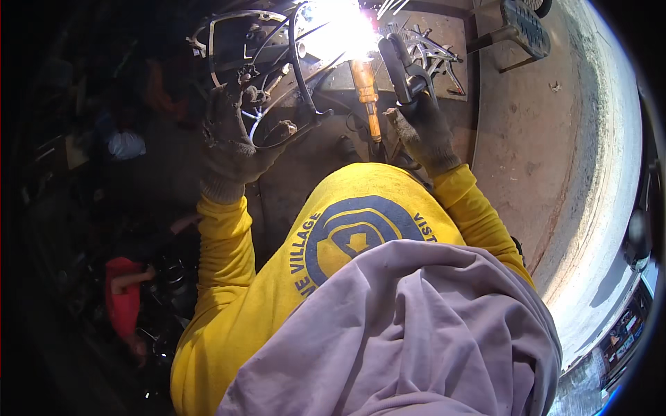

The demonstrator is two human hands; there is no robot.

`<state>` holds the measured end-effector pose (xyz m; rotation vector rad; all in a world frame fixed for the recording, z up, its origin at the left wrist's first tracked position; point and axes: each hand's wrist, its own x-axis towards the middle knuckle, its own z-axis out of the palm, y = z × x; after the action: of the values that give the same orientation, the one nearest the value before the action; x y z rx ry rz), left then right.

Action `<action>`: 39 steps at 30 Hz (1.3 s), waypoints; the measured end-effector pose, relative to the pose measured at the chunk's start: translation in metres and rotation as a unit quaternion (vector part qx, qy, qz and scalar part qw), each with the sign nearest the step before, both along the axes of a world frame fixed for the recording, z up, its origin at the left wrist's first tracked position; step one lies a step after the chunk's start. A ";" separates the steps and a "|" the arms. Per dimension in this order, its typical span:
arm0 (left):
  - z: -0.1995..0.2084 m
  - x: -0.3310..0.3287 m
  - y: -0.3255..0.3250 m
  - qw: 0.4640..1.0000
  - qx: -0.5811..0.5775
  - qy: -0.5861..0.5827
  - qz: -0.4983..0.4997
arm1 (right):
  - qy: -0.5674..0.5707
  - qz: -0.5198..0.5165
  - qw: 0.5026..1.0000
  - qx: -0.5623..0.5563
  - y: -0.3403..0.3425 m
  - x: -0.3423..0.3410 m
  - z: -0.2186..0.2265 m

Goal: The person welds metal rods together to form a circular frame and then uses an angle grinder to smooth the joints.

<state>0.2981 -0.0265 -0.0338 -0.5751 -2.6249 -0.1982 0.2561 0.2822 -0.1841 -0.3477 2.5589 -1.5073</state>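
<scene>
1. Head view shows the right hand (424, 132), gloved, wrapped tight around the dark electrode holder (401, 69), whose long axis runs up and left from the fist toward the bright arc (340, 31).
2. The left hand (232, 142), also gloved, has its fingers curled closed on the curved metal frame (300, 66), just left of the arc.
3. An orange-handled tool (365, 93) stands between both hands, handle pointing down toward the yellow sleeves.
4. The arc lies nearer the right hand's tool tip; the welding table (444, 31) sits beneath.
</scene>
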 end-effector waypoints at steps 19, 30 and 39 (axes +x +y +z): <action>-0.010 0.000 -0.006 0.999 0.041 -0.003 -0.019 | 0.308 0.092 0.933 0.164 -0.003 -0.005 0.014; -0.013 0.008 -0.005 0.992 0.080 -0.087 0.053 | -0.082 -0.061 0.994 0.026 0.000 0.008 0.023; -0.014 0.009 -0.003 0.992 0.084 -0.083 0.046 | -0.124 -0.036 0.990 0.052 -0.003 0.004 0.020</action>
<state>0.3070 -0.0291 -0.0474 -0.3934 -2.7526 -0.4505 0.2599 0.2792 -0.1643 -0.0500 2.4618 -1.3376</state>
